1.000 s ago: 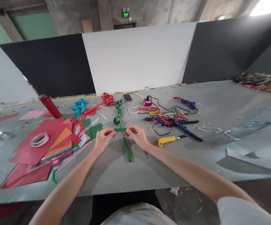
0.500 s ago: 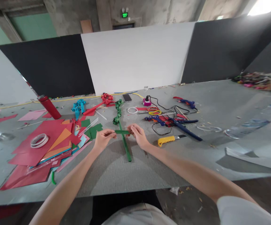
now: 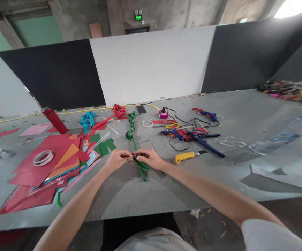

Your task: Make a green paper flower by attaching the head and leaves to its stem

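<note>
Both hands meet above the table, pinching a folded green paper strip [image 3: 142, 165]. My left hand [image 3: 120, 159] grips the strip's far end with thumb and fingers. My right hand [image 3: 150, 159] is closed on it just beside, its fingertips close to the left ones. The strip's wider end slants down toward me. Beneath lies a green paper stem [image 3: 143, 176], partly hidden by the hands and strip. Curled green paper blossoms [image 3: 130, 127] run along its far part.
Stacked coloured paper [image 3: 33, 157] with a tape roll [image 3: 43, 158] lies left, near a red bottle [image 3: 54, 120]. Red [image 3: 119, 110] and blue [image 3: 87, 120] paper flowers lie behind. On the right are a yellow-handled knife [image 3: 186, 157], a glue gun [image 3: 175, 133] and a purple plug adapter [image 3: 163, 113].
My hands have drawn together and slightly nearer to me. The green strip, earlier stretched crosswise between them, now slants toward me with its right end free.
</note>
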`<act>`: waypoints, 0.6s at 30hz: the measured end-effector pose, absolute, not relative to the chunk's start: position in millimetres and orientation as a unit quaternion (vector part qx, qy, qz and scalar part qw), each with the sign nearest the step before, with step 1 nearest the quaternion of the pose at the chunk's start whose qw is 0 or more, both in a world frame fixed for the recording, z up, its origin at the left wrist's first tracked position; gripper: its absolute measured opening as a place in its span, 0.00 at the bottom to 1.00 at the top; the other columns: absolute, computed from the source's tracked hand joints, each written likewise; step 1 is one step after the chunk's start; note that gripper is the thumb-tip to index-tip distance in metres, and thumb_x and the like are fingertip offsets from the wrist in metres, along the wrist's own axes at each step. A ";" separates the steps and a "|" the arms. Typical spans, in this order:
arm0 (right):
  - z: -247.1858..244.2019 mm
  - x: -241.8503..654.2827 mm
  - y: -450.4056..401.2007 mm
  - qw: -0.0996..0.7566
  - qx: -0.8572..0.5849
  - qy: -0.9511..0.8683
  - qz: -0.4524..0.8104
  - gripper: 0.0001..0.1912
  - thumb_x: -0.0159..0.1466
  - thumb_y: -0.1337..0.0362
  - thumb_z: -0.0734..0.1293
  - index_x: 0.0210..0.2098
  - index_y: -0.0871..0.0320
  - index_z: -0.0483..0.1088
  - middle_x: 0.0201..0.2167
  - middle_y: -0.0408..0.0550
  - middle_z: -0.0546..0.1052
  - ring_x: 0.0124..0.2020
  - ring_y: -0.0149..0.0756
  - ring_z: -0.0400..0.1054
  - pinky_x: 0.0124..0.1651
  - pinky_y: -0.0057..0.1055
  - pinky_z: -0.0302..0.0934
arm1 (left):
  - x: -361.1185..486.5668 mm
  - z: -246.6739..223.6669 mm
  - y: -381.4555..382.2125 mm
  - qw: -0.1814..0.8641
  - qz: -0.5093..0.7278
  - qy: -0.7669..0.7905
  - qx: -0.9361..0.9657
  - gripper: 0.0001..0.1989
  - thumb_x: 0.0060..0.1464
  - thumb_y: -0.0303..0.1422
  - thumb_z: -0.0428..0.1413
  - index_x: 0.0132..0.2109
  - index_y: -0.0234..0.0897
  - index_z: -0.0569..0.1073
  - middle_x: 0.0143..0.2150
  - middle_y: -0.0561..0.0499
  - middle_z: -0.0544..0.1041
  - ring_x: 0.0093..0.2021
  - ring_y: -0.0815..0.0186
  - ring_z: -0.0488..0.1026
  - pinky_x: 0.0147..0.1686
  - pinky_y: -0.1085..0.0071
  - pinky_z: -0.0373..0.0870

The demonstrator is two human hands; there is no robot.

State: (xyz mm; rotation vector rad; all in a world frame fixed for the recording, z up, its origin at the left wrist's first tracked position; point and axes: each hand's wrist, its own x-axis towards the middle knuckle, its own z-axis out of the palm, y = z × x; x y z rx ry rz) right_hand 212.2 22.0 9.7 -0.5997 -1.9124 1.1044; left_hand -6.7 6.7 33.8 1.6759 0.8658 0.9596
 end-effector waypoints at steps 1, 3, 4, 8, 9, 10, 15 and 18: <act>9.8 212.8 21.5 0.409 -0.239 -0.764 0.438 0.20 0.65 0.47 0.67 0.42 0.57 0.77 0.34 0.46 0.78 0.34 0.35 0.70 0.37 0.29 0.62 | -6.2 34.0 6.5 0.487 0.390 0.363 0.692 0.11 0.49 0.40 0.65 0.30 0.35 0.78 0.25 0.48 0.81 0.28 0.62 0.80 0.33 0.70 0.76; 10.7 213.8 20.3 0.405 -0.246 -0.758 0.449 0.22 0.67 0.45 0.62 0.42 0.56 0.77 0.31 0.46 0.77 0.31 0.34 0.69 0.35 0.28 0.62 | -5.3 33.8 7.3 0.478 0.391 0.379 0.689 0.11 0.49 0.39 0.65 0.31 0.35 0.79 0.26 0.48 0.81 0.28 0.62 0.80 0.33 0.69 0.76; 11.2 213.9 20.0 0.403 -0.250 -0.755 0.453 0.24 0.69 0.44 0.59 0.43 0.56 0.77 0.30 0.45 0.76 0.29 0.34 0.68 0.33 0.29 0.61 | -5.1 33.2 8.7 0.472 0.397 0.389 0.684 0.11 0.49 0.39 0.65 0.31 0.35 0.79 0.26 0.48 0.81 0.28 0.62 0.80 0.34 0.68 0.76; 11.6 212.6 22.2 0.495 -0.320 -0.723 0.360 0.23 0.72 0.47 0.55 0.41 0.55 0.76 0.33 0.48 0.76 0.35 0.38 0.70 0.39 0.33 0.63 | -9.6 26.2 20.8 0.404 0.451 0.452 0.655 0.11 0.47 0.39 0.65 0.33 0.35 0.79 0.29 0.47 0.82 0.30 0.61 0.79 0.34 0.68 0.75; 11.2 212.3 23.8 0.526 -0.343 -0.710 0.318 0.21 0.72 0.49 0.56 0.41 0.54 0.75 0.36 0.49 0.76 0.38 0.40 0.70 0.42 0.34 0.63 | -12.3 23.8 24.7 0.375 0.461 0.471 0.652 0.11 0.46 0.39 0.65 0.33 0.35 0.79 0.30 0.47 0.82 0.30 0.61 0.79 0.34 0.68 0.74; 10.7 212.2 25.5 0.547 -0.362 -0.700 0.283 0.18 0.72 0.51 0.58 0.41 0.54 0.75 0.37 0.50 0.75 0.41 0.40 0.70 0.44 0.35 0.63 | -15.4 21.6 28.4 0.351 0.465 0.485 0.652 0.11 0.46 0.39 0.65 0.33 0.35 0.80 0.30 0.47 0.82 0.31 0.61 0.79 0.33 0.69 0.74; 8.7 213.4 31.6 0.552 -0.385 -0.700 0.238 0.12 0.71 0.60 0.59 0.40 0.55 0.73 0.37 0.49 0.74 0.40 0.39 0.69 0.43 0.34 0.61 | -33.3 16.6 40.2 0.262 0.462 0.535 0.657 0.11 0.50 0.40 0.63 0.33 0.37 0.80 0.33 0.46 0.82 0.32 0.61 0.78 0.34 0.69 0.72; 8.4 213.5 30.9 0.539 -0.378 -0.713 0.239 0.11 0.71 0.61 0.59 0.40 0.55 0.72 0.37 0.48 0.74 0.40 0.39 0.69 0.43 0.34 0.61 | -40.4 18.4 41.9 0.180 0.467 0.581 0.642 0.09 0.51 0.38 0.62 0.33 0.38 0.81 0.36 0.45 0.83 0.35 0.59 0.79 0.37 0.67 0.72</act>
